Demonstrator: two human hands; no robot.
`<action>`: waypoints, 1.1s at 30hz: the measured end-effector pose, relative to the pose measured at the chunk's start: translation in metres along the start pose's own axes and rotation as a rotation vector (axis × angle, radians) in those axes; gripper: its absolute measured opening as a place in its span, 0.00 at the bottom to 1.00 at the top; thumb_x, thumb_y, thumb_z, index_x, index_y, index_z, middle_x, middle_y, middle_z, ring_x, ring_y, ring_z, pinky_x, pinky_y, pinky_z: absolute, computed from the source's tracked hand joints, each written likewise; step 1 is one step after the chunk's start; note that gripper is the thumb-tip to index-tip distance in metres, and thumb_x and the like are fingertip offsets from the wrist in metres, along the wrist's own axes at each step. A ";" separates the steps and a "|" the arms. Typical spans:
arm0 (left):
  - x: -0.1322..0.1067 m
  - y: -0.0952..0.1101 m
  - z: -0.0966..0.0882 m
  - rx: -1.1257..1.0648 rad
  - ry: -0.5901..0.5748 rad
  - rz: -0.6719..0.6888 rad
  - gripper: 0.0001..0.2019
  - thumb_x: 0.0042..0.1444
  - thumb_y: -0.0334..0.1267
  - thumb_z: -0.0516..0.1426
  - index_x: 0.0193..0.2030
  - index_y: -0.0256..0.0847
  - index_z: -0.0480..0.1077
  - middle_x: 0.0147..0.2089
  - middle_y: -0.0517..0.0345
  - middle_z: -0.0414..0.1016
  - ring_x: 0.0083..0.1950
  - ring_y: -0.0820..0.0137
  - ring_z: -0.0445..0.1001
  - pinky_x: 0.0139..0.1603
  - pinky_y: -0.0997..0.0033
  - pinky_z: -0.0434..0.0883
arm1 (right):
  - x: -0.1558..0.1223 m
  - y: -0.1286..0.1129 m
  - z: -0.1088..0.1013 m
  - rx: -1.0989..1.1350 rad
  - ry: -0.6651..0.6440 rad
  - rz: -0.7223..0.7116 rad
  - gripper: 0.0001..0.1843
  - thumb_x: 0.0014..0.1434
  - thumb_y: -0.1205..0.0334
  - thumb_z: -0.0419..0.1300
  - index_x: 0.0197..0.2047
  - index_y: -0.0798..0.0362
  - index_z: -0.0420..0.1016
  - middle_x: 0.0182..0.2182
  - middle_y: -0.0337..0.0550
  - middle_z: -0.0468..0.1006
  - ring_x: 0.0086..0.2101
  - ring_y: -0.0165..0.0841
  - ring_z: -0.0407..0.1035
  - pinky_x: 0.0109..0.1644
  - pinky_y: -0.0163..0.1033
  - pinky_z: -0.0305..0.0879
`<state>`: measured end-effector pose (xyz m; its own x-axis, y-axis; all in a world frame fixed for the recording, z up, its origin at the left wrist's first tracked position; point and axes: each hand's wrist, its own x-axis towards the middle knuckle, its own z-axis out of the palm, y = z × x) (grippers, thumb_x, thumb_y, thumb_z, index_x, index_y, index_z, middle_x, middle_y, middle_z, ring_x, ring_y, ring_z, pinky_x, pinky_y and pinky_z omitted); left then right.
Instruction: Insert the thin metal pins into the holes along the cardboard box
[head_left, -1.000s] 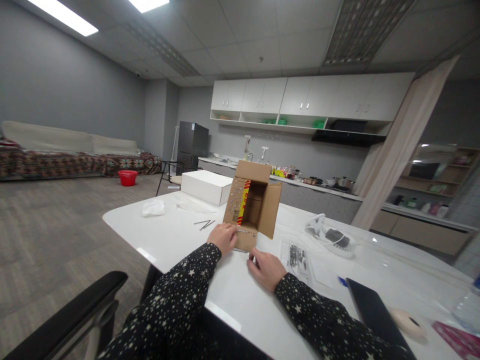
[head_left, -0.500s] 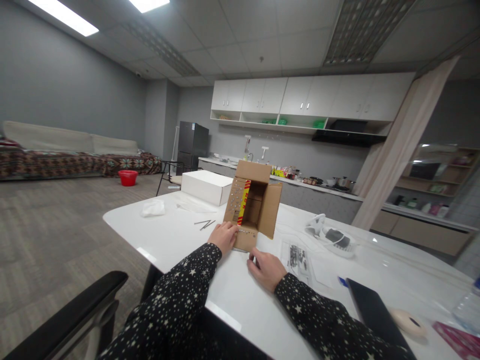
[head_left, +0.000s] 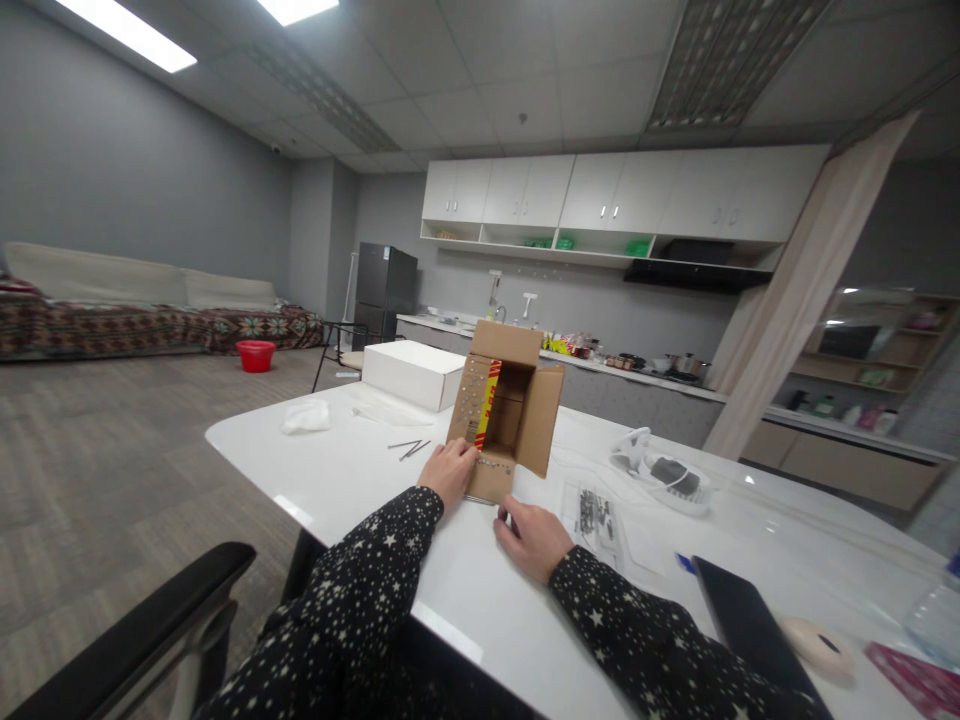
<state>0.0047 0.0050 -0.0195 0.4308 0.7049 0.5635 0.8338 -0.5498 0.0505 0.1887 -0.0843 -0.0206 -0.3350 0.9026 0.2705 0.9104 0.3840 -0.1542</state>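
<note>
A brown cardboard box point(head_left: 512, 410) stands on the white table point(head_left: 360, 490) with its flaps spread and its inside facing me. A yellow-and-red tape strip and rows of small shiny dots mark its left flap. My left hand point(head_left: 450, 470) lies with fingers stretched over the lower part of that flap, touching it. Just right of the box's front flap point(head_left: 491, 482), my right hand point(head_left: 534, 540) rests on the table. Its fingers are curled closed, and whatever they may hold is hidden.
Left of the box lie thin metal pieces point(head_left: 411, 448), crumpled white wrapping point(head_left: 306, 415) and a white box point(head_left: 414, 374). On the right are a clear tray of dark small parts point(head_left: 596, 515), a white corded device point(head_left: 679, 482), a black tablet-like slab point(head_left: 750, 620) and a beige mouse-shaped object point(head_left: 817, 645).
My left hand has shifted very slightly up along the flap. The box and my right hand look the same as before.
</note>
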 end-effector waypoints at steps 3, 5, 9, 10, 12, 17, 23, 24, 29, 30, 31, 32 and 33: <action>0.001 0.001 -0.001 -0.006 0.007 -0.005 0.13 0.57 0.25 0.50 0.46 0.42 0.67 0.46 0.51 0.68 0.47 0.65 0.69 0.49 0.63 0.65 | 0.001 0.000 0.000 0.001 -0.004 0.000 0.07 0.62 0.61 0.50 0.39 0.50 0.68 0.28 0.38 0.76 0.29 0.29 0.67 0.32 0.33 0.48; 0.000 0.002 -0.003 -0.015 0.022 0.005 0.13 0.56 0.25 0.50 0.46 0.42 0.67 0.46 0.51 0.68 0.48 0.65 0.69 0.49 0.63 0.65 | 0.001 -0.001 0.000 -0.001 -0.008 0.003 0.07 0.62 0.60 0.50 0.39 0.51 0.68 0.28 0.38 0.76 0.29 0.29 0.67 0.32 0.33 0.48; -0.001 0.004 -0.006 -0.050 0.069 0.023 0.13 0.55 0.26 0.51 0.45 0.43 0.66 0.45 0.53 0.66 0.47 0.66 0.68 0.49 0.64 0.66 | 0.001 -0.001 -0.001 -0.009 -0.010 0.001 0.07 0.62 0.60 0.50 0.39 0.51 0.68 0.28 0.38 0.76 0.29 0.29 0.67 0.32 0.33 0.48; -0.001 0.004 -0.007 -0.056 0.082 0.024 0.12 0.55 0.27 0.51 0.45 0.43 0.66 0.45 0.53 0.66 0.47 0.66 0.69 0.49 0.64 0.66 | 0.001 -0.001 -0.001 -0.010 -0.011 0.002 0.07 0.62 0.61 0.50 0.39 0.51 0.68 0.28 0.38 0.76 0.29 0.29 0.67 0.32 0.33 0.48; -0.002 0.003 -0.007 -0.060 0.103 0.022 0.11 0.55 0.28 0.51 0.44 0.42 0.66 0.44 0.54 0.66 0.46 0.67 0.69 0.48 0.65 0.66 | 0.001 -0.001 -0.001 -0.011 -0.012 0.004 0.07 0.62 0.60 0.50 0.39 0.51 0.68 0.28 0.38 0.76 0.28 0.29 0.66 0.32 0.33 0.47; -0.002 0.002 -0.006 -0.049 0.120 0.013 0.09 0.56 0.29 0.51 0.42 0.41 0.66 0.42 0.54 0.66 0.43 0.67 0.70 0.46 0.65 0.66 | 0.000 -0.001 -0.002 -0.010 -0.016 0.006 0.07 0.62 0.61 0.50 0.39 0.51 0.67 0.29 0.38 0.76 0.28 0.29 0.67 0.31 0.34 0.47; -0.003 0.003 -0.007 -0.007 0.097 -0.034 0.08 0.56 0.31 0.50 0.42 0.41 0.67 0.42 0.53 0.67 0.44 0.65 0.70 0.46 0.64 0.65 | -0.001 -0.002 -0.003 0.005 -0.003 -0.004 0.07 0.62 0.61 0.50 0.39 0.51 0.68 0.27 0.38 0.75 0.28 0.29 0.66 0.31 0.33 0.47; -0.003 0.004 -0.007 0.002 0.092 -0.046 0.08 0.57 0.31 0.50 0.42 0.41 0.67 0.42 0.53 0.67 0.44 0.66 0.70 0.46 0.64 0.65 | -0.001 -0.002 -0.003 0.005 -0.001 -0.006 0.07 0.62 0.61 0.50 0.38 0.51 0.68 0.27 0.38 0.75 0.28 0.29 0.66 0.31 0.33 0.47; -0.003 0.006 -0.010 0.041 0.074 -0.090 0.07 0.57 0.33 0.50 0.41 0.41 0.67 0.42 0.54 0.67 0.43 0.66 0.70 0.45 0.64 0.64 | 0.000 0.000 -0.001 -0.008 -0.010 0.003 0.07 0.62 0.60 0.50 0.39 0.51 0.68 0.27 0.37 0.75 0.28 0.29 0.66 0.31 0.34 0.47; -0.004 0.006 -0.011 0.048 0.070 -0.097 0.07 0.57 0.33 0.50 0.41 0.41 0.67 0.42 0.54 0.68 0.43 0.66 0.70 0.45 0.64 0.64 | 0.000 0.000 -0.001 -0.011 -0.011 0.005 0.07 0.62 0.60 0.50 0.39 0.51 0.68 0.28 0.38 0.75 0.28 0.29 0.66 0.31 0.34 0.47; -0.004 0.007 -0.011 0.054 0.066 -0.102 0.07 0.57 0.34 0.50 0.40 0.41 0.67 0.41 0.54 0.68 0.43 0.66 0.70 0.45 0.64 0.64 | 0.000 0.000 0.000 -0.012 -0.009 0.006 0.08 0.62 0.60 0.50 0.38 0.51 0.68 0.28 0.38 0.75 0.28 0.29 0.66 0.31 0.34 0.47; -0.004 0.008 -0.012 0.056 0.063 -0.106 0.06 0.57 0.34 0.50 0.40 0.41 0.67 0.41 0.54 0.68 0.42 0.66 0.71 0.45 0.64 0.64 | 0.000 0.000 -0.001 -0.011 -0.007 0.003 0.08 0.62 0.60 0.49 0.38 0.51 0.68 0.28 0.38 0.75 0.28 0.29 0.66 0.31 0.34 0.47; -0.004 0.008 -0.013 0.055 0.060 -0.110 0.06 0.57 0.34 0.50 0.40 0.41 0.66 0.41 0.54 0.69 0.42 0.66 0.71 0.45 0.64 0.64 | 0.000 0.000 -0.001 -0.008 -0.005 0.001 0.08 0.62 0.60 0.49 0.38 0.51 0.68 0.28 0.38 0.75 0.28 0.29 0.66 0.31 0.34 0.47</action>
<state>0.0054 -0.0078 -0.0110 0.3153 0.7305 0.6058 0.8933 -0.4439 0.0703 0.1885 -0.0840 -0.0198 -0.3353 0.9039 0.2657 0.9125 0.3817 -0.1470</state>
